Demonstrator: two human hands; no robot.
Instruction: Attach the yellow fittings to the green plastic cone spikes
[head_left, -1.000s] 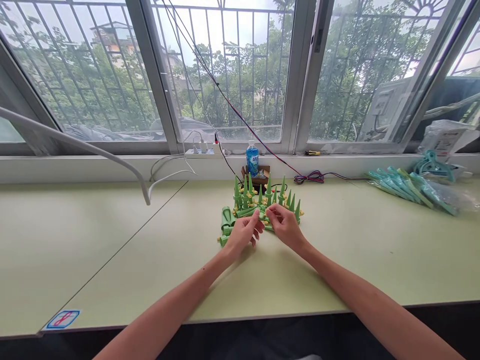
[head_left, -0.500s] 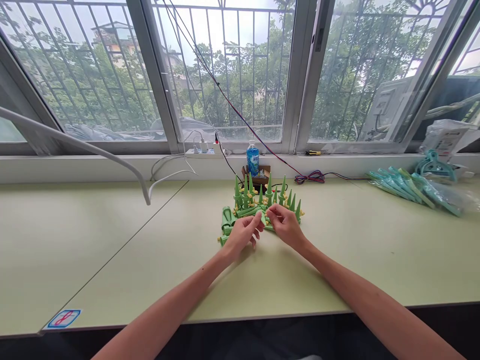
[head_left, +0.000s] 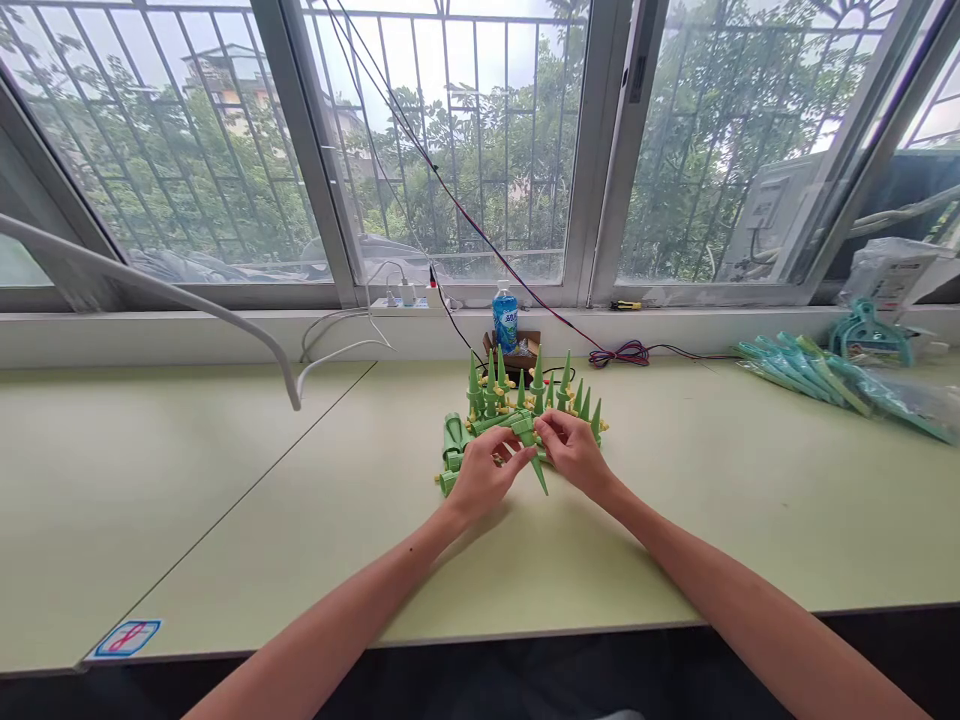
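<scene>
My left hand (head_left: 486, 472) is closed around a green plastic watering spike (head_left: 537, 464), its pointed tip slanting down toward me and its wide collar up. My right hand (head_left: 571, 448) pinches at the spike's side, where a bit of yellow, seemingly its small valve, shows by the fingertips; the fingers mostly hide it. Just behind both hands, several more green watering spikes (head_left: 538, 378) stand point up with yellow valves on them. Other green pieces (head_left: 453, 436) lie or stand to the left of that group, beside my left hand.
Behind the spikes a blue-labelled bottle (head_left: 505, 322) stands in a small cardboard box (head_left: 531, 350). A coiled cable (head_left: 622, 353) lies along the wall. Bagged turquoise hangers (head_left: 817, 375) lie at right. A white cable arm (head_left: 187, 292) juts in from the left over the pale table (head_left: 300, 520).
The watering spike has turned in my left hand, so its point now slants down toward me. My left fingers have shifted round it. My right hand stays almost in place.
</scene>
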